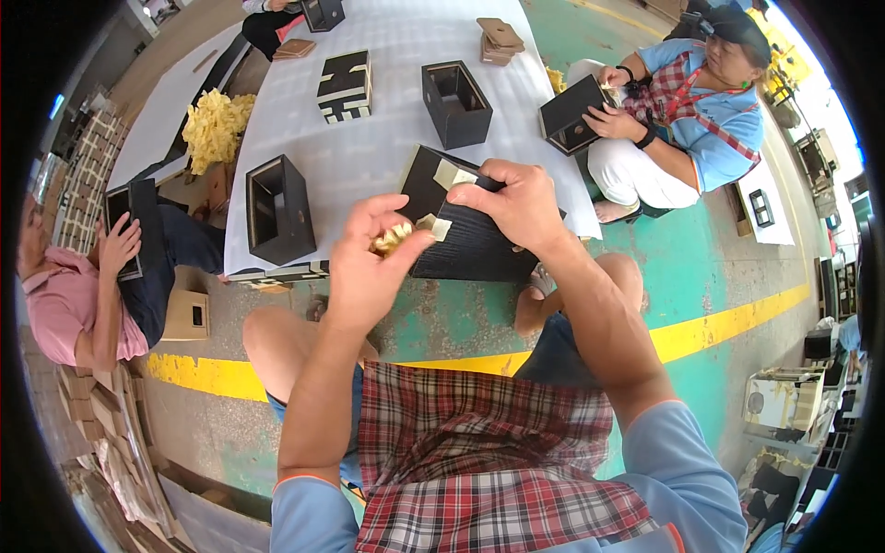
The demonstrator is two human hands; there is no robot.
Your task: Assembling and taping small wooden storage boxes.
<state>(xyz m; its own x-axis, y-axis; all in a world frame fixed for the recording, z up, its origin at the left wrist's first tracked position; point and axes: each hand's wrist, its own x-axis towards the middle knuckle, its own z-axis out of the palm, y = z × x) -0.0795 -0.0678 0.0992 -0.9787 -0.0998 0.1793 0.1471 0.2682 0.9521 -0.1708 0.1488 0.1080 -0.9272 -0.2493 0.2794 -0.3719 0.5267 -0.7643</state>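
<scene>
A black grained box (475, 244) is in front of me at the near edge of the table, tilted, with a pale edge along one top side. My left hand (364, 263) is closed around a crumpled yellow wad (392, 240); a small pale flat piece (435, 227) shows at its thumb tip. My right hand (512, 198) reaches over the box top, its thumb and forefinger closed on a cream-coloured flat piece (453, 175) that lies against the box. Its other fingers are partly hidden.
On the white-covered table (373, 170) stand open black boxes (279, 210) (456, 106) and a black-and-cream patterned box (346, 86). Brown flat pieces (499, 39) are stacked farther back. People sit left and right, each holding a black box. A yellow heap (217, 129) lies at left.
</scene>
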